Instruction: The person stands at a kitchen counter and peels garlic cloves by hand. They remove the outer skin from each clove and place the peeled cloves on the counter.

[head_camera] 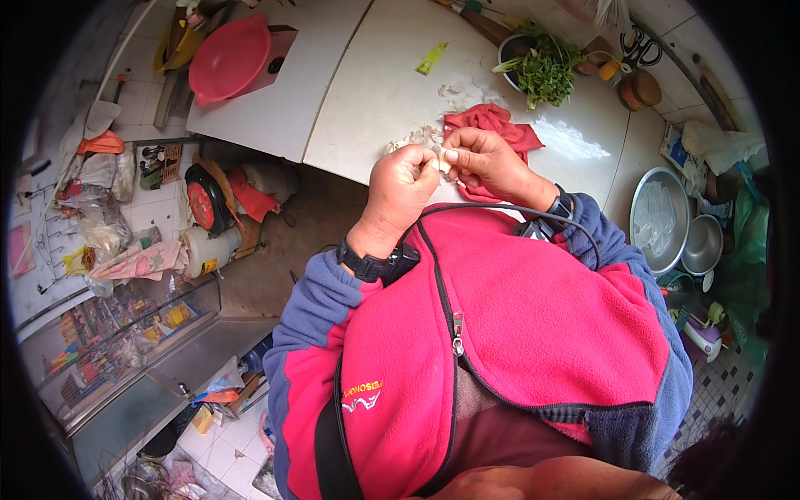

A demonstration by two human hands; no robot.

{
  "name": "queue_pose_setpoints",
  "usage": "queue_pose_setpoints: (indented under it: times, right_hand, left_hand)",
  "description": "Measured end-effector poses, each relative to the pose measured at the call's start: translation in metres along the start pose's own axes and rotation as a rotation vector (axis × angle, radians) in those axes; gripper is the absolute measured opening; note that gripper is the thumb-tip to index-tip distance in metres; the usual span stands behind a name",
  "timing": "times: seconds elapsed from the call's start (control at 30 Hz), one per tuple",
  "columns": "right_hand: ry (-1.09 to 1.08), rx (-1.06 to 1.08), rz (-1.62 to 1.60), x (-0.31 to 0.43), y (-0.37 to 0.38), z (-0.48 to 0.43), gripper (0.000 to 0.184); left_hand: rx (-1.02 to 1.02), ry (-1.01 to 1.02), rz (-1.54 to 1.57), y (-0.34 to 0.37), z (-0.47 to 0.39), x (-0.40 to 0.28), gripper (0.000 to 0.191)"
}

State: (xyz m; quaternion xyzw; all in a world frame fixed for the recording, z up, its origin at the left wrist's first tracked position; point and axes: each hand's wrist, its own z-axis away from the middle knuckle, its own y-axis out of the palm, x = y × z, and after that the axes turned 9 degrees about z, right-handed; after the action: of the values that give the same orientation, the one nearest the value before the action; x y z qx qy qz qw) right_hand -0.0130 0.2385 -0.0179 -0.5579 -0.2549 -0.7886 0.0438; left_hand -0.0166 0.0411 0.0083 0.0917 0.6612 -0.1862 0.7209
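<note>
A small pale piece, apparently a garlic clove point(444, 161), is pinched between the fingertips of both hands. My left hand point(403, 184) grips it from the left, with thumb and forefinger together. From the other side my right hand point(490, 164) holds it between thumb and fingers. Just beyond my fingers, papery garlic skins point(420, 136) lie on the pale countertop point(369, 119), partly hidden by the hands. A crumpled red cloth point(494, 119) lies behind and under my right hand.
At the back right stands a bowl point(505, 57) of leafy greens point(556, 65). A yellow-green strip point(432, 59) lies on the counter. Scissors point(640, 49) and a jar point(640, 89) are farther right. A pink basin point(230, 59) stands left; metal basins point(636, 187) sit right.
</note>
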Motion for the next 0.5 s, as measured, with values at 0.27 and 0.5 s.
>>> queue_pose_setpoints:
  times: [0.27,0.5]
  right_hand:
    - [-0.022,0.105,-0.199,-0.008,0.004,-0.005,0.013]
    - [0.04,0.129,-0.313,-0.003,0.0,0.0,0.011]
  left_hand:
    - [-0.042,0.206,-0.173,0.001,-0.006,0.017,0.008]
    - [-0.277,0.258,-0.135,-0.002,-0.006,0.01,0.006]
